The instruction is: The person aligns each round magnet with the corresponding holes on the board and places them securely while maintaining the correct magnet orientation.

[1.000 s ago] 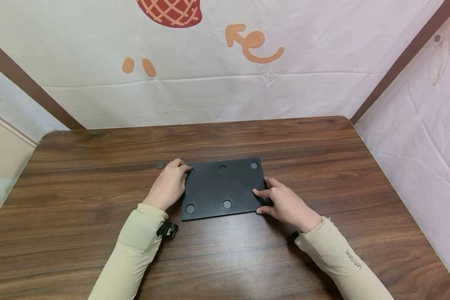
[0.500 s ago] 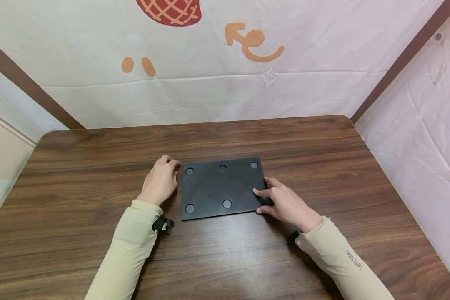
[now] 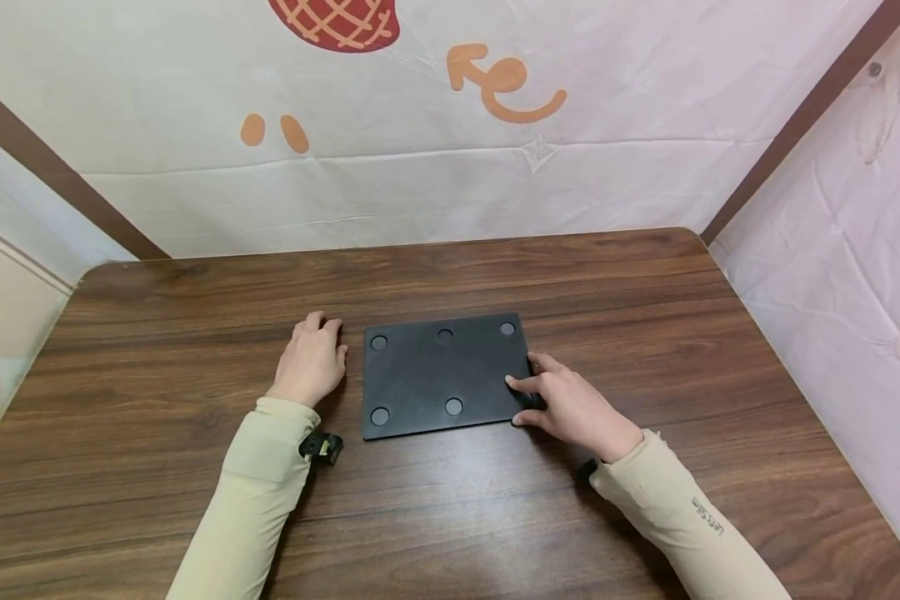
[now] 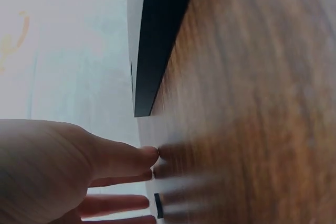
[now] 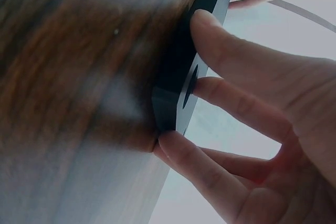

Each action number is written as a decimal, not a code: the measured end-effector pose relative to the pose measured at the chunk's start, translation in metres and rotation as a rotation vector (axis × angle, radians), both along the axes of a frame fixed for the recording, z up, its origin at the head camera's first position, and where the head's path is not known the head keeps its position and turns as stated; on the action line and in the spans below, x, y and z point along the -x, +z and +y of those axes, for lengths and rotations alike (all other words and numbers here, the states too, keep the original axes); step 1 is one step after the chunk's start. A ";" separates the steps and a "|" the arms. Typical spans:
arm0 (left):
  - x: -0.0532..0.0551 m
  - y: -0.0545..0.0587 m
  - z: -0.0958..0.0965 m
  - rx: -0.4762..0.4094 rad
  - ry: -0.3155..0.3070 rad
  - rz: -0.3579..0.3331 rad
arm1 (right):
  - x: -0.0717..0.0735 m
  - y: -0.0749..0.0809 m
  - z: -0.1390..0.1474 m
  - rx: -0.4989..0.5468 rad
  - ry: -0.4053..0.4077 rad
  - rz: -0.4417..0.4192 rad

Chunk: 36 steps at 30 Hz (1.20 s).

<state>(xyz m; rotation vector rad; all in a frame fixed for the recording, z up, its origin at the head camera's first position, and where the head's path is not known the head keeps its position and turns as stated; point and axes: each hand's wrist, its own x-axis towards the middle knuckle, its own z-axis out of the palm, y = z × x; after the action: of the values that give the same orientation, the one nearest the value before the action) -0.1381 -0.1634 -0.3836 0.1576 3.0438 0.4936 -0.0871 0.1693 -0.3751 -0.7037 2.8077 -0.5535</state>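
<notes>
A flat black rectangular plate (image 3: pixel 446 371) with round recesses along its two long sides lies on the table. My right hand (image 3: pixel 573 408) grips its right end. In the right wrist view the thumb presses the plate's (image 5: pixel 173 72) front side, one finger touches a round recess (image 5: pixel 190 86) on top, and others rest at the end. My left hand (image 3: pixel 309 362) is left of the plate, apart from it, fingers extended to the tabletop. In the left wrist view a small dark disc (image 4: pixel 158 205) lies at those fingertips (image 4: pixel 142 202); the head view hides it behind the hand.
The wood-grain table (image 3: pixel 435 517) reaches back to a white printed cloth wall (image 3: pixel 390 192), with another cloth wall (image 3: pixel 832 250) at the right. A black wrist strap (image 3: pixel 321 448) sits on the left sleeve.
My left hand has left the plate's far left corner and moved left, over where the loose disc lay. The far left recess shows uncovered. The right hand and plate have stayed put.
</notes>
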 end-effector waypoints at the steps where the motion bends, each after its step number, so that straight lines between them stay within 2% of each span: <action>1: 0.000 0.000 0.000 0.000 0.006 -0.005 | 0.000 0.000 0.000 0.001 0.000 0.000; 7: -0.001 0.002 -0.001 -0.011 0.039 -0.007 | 0.000 0.001 0.000 0.007 0.003 0.001; 19: -0.001 0.001 -0.005 -0.075 0.078 0.099 | 0.000 0.001 -0.001 0.002 -0.004 0.002; 36: 0.000 0.003 -0.005 -0.076 0.090 0.092 | 0.000 0.000 0.000 0.001 -0.006 -0.008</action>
<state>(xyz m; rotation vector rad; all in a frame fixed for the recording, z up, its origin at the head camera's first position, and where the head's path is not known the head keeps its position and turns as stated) -0.1377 -0.1681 -0.3805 0.0475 3.1339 0.6259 -0.0872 0.1693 -0.3753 -0.6923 2.8035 -0.5573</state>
